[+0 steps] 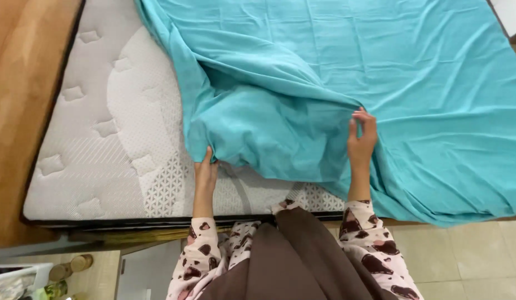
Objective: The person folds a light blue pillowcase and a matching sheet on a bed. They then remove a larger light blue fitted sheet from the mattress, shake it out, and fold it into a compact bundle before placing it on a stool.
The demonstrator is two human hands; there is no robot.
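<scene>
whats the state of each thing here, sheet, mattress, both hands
teal sheet: spread over the right part of the bed, wrinkled, bunched near the front edge, hanging over it on the right
mattress: white, quilted, left part and front strip bare
left hand: gripping the sheet's lower edge
right hand: fingers pinching a fold of the sheet
cans: lying on the low surface beside the bed

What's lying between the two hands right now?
A bunched fold of the teal sheet spans from left hand to right hand, over the white mattress, in the head view.
</scene>
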